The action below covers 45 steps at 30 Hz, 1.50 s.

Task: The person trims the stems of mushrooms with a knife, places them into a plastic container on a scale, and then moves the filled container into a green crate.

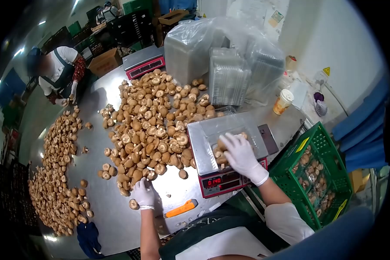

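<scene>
My white-gloved right hand [242, 155] is over a clear plastic tray [258, 145] on a red scale [219, 184] whose display reads 0.140. Its fingers and thumb are bent around a brown mushroom [221, 145] in the tray; the palm side is hidden. More mushrooms lie in the tray, partly covered by the hand. At the front edge of a big mushroom pile [149, 125] is my gloved left hand [144, 195], fingers curled by the nearest mushrooms. What it holds, if anything, is hidden. A single mushroom [134, 204] lies beside its wrist.
An orange cutter [181, 209] lies near the table's front edge. Stacked clear trays [229, 78] in plastic bags stand behind the scale, near a paper cup [283, 102]. A green crate [310, 173] of packed mushrooms is at right. Another person [58, 71] works at a second pile [56, 173].
</scene>
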Available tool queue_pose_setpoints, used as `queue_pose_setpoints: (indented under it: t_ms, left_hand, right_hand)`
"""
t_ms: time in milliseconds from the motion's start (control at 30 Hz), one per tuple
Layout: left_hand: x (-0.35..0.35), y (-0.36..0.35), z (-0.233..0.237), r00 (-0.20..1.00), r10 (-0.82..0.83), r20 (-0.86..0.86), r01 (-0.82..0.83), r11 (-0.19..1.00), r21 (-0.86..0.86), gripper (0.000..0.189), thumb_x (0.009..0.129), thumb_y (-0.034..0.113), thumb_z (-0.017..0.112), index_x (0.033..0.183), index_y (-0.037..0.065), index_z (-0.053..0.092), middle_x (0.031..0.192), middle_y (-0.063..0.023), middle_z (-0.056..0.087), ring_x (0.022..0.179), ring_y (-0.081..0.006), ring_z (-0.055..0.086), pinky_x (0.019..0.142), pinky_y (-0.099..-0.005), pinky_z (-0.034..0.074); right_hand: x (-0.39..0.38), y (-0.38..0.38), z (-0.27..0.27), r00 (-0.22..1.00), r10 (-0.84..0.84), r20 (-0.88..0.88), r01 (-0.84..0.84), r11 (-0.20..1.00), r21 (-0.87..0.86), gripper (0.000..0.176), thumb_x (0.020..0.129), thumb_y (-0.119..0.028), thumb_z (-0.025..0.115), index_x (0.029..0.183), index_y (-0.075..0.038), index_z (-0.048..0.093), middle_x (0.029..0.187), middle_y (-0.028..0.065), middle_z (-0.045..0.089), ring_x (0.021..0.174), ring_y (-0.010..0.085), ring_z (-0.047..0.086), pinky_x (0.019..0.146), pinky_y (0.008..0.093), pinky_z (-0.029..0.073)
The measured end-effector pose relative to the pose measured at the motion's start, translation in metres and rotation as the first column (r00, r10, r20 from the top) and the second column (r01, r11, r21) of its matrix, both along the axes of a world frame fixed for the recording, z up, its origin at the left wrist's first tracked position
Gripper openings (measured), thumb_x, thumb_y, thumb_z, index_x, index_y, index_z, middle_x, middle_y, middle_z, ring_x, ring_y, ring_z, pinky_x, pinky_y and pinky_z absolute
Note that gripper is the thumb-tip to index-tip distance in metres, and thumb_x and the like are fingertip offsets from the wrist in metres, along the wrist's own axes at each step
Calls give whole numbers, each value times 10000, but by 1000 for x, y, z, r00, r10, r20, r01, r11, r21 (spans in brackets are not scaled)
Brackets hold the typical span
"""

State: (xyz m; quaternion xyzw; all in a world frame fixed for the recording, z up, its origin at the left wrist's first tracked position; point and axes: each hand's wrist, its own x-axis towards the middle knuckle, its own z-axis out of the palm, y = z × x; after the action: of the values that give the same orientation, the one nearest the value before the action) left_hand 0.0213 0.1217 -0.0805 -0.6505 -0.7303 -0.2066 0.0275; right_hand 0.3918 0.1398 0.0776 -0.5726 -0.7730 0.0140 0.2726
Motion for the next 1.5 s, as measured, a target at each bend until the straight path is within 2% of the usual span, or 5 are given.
queue_pose_setpoints:
  t_ms: [300,633,933,1200,1500]
  left_hand:
    - [22,-27,38,362,-28,932,-132,988,81,401,733,-63,606,1100,31,477,1024,-61,525,923,-158,539,805,-281,454]
    - [113,-79,105,-165,13,986,459,886,65,618,771,-48,631,1309,21,336,1111,-93,505,1008,-174,538,876,-286,446]
    - [105,-93,90,-118,124,985,442,895,-60,530,792,-66,583,1282,11,395,1126,-101,503,960,-154,562,853,-262,451]
    - [73,-85,60,152,69,986,166,982,-94,370,800,-28,598,1156,29,513,1003,-36,539,792,-73,515,714,-212,442]
    - [70,-80,62,188,95,977,130,984,-121,363,802,-18,606,1151,28,516,1001,-31,537,811,-79,517,719,-212,449]
  right_hand:
    - [13,-17,17,929,-72,-362,112,990,89,291,791,-73,539,1079,-39,565,1108,147,558,1066,327,502,927,397,376]
    - [-85,-68,-36,717,531,-452,-658,730,-187,435,793,-169,610,1203,-85,493,1236,157,422,1093,327,462,927,388,394]
    - [-23,-39,16,757,221,-615,-402,900,-171,300,731,-55,634,1018,-31,548,973,148,564,948,299,556,819,346,450]
    - [51,-10,-22,917,-245,315,250,968,26,414,856,-154,501,1249,-28,462,1264,185,465,1159,353,425,990,393,322]
    - [91,-6,-1,789,-226,-572,227,971,-72,266,916,-111,441,1126,10,550,1167,135,555,1122,246,499,980,322,352]
